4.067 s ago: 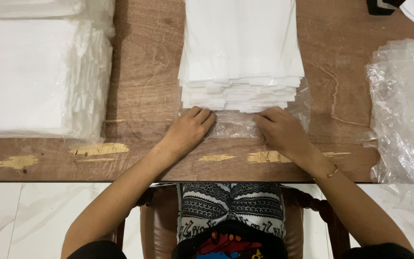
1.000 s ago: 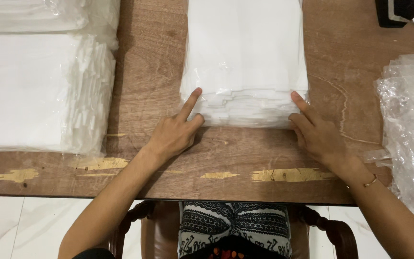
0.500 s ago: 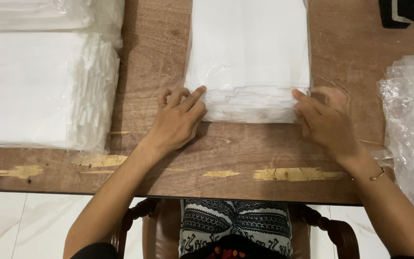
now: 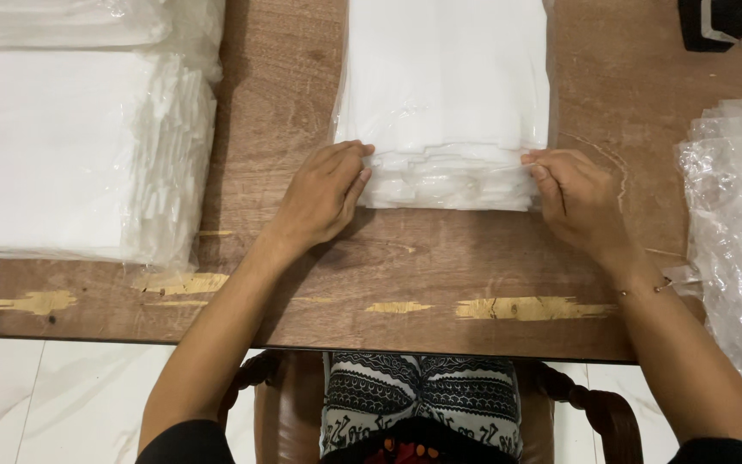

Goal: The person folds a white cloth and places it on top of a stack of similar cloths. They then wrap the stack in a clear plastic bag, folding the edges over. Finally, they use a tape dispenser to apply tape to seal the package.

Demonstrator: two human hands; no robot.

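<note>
Wooden table (image 4: 474,249), hands pinching bagged white stack (image 4: 448,103)

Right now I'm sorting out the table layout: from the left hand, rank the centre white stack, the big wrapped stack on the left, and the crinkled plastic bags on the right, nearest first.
Measured from the left hand:
1. Centre white stack, touched at its near left corner.
2. Big wrapped stack, on the left side of the table.
3. Crinkled plastic bags, at the right edge, beyond the right hand.

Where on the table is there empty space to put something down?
Bare wood shows between the bagged white stack and the middle stack, and along the table's near edge. It is crowded where the left hand and right hand grip that middle stack.
</note>
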